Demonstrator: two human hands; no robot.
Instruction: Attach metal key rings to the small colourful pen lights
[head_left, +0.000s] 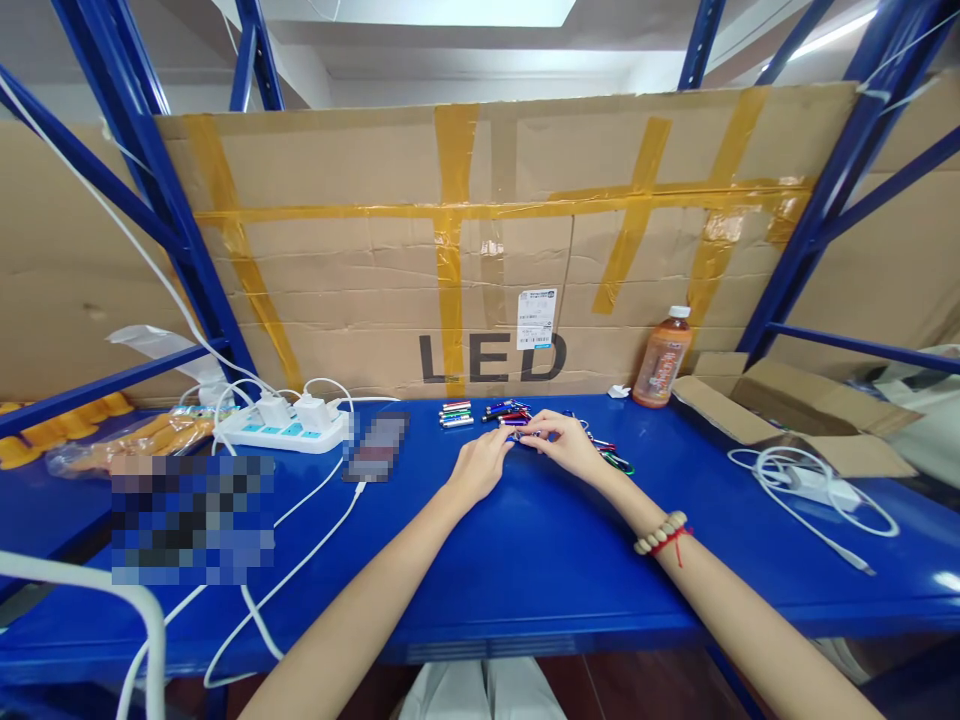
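Observation:
My left hand and my right hand meet over the blue table, fingertips pinched together. Between them is a small shiny bluish piece, mostly covered by the fingers; its kind is too small to make out. Just behind my hands lies a loose group of small metallic tubes in blue, red and purple. To their left, a neat stack of short coloured tubes shows green, red and silver. Beside my right hand, more small coloured pieces lie, one with a green loop.
A phone on a charging cable and a white power strip lie left. An orange drink bottle, an open cardboard box and a coiled white cable are right. A large cardboard sheet closes the back.

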